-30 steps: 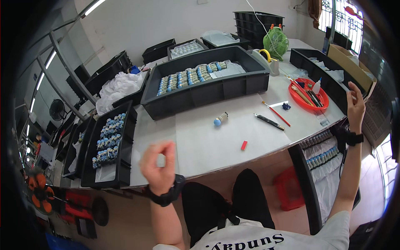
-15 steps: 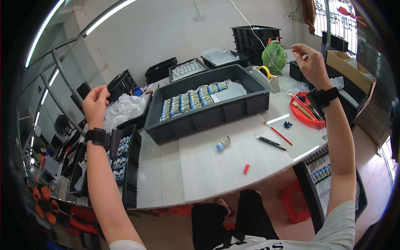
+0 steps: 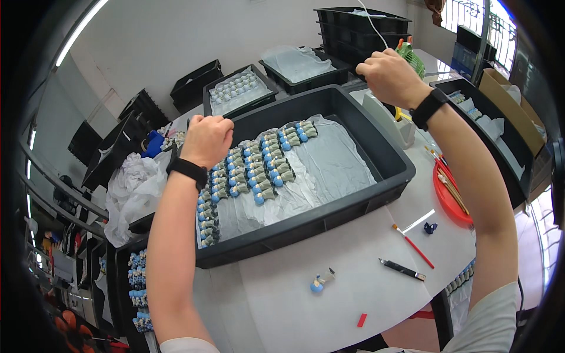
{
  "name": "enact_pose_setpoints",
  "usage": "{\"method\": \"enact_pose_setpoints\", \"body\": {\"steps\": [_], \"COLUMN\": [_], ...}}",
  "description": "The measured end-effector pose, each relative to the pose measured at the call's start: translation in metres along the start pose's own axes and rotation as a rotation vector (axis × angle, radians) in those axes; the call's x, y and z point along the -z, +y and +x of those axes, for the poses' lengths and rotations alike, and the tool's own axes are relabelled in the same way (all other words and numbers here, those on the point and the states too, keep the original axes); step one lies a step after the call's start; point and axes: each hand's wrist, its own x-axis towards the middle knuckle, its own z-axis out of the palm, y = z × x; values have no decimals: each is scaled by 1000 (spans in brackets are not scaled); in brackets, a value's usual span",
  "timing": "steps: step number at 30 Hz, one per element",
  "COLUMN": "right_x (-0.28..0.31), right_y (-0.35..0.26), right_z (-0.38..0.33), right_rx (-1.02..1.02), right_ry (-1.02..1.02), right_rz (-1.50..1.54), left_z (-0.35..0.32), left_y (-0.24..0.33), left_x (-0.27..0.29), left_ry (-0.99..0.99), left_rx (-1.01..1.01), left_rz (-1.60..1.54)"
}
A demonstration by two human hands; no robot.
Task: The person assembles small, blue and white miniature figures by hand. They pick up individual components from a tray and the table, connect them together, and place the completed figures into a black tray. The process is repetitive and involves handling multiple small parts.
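Note:
My left hand (image 3: 206, 141) is closed with its fingers curled, in front of the left rim of a large black tray (image 3: 306, 219). I cannot see whether it touches that rim. My right hand (image 3: 391, 77) is raised, also closed, in front of the green fan (image 3: 411, 57) and above a tape dispenser (image 3: 388, 120). What either hand holds, if anything, is hidden. Inside the tray, rows of small blue-and-grey figurines (image 3: 254, 167) lie on a white plastic sheet (image 3: 338, 159). A single figurine (image 3: 321, 281) lies on the white table (image 3: 265, 312) in front.
A craft knife (image 3: 402, 269), red paintbrush (image 3: 415, 247), small dark blue piece (image 3: 431, 228) and red piece (image 3: 362, 320) lie on the table. At right is a red bowl (image 3: 450, 200) of brushes. Black trays (image 3: 300, 67) stand behind, crumpled white plastic (image 3: 132, 191) at left.
The view has moved closer to the large tray. My left hand is now before the tray's left side. My right hand has come inward and its fingers have curled in.

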Motion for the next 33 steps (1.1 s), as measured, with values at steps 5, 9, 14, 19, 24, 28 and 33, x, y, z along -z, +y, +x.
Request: {"method": "enact_pose_setpoints", "body": {"steps": [5, 9, 14, 19, 24, 28, 33], "right_x": [-86, -143, -198, -231, -253, -259, -271], "right_y": [-23, -58, -86, -102, -112, -117, -122], "right_z": [57, 81, 89, 78, 64, 62, 54], "right_rx": [122, 92, -8, -39, -103, -118, -129], "right_ry": [-259, -586, -718, -752, -700, -636, -518], "right_rz": [47, 239, 499, 567, 608, 591, 452], "left_z": [34, 60, 81, 89, 90, 85, 82], "left_y": [-4, -6, 10, 25, 33, 38, 42], "left_x": [-62, -105, -164, -202, -233, -242, -241], "left_ry": [-234, -552, -619, -608, -612, -626, -584], "left_rx": [-45, -30, -36, -65, -22, 46, 82], "left_rz": [-66, -139, -167, -246, -335, -309, -360]}}
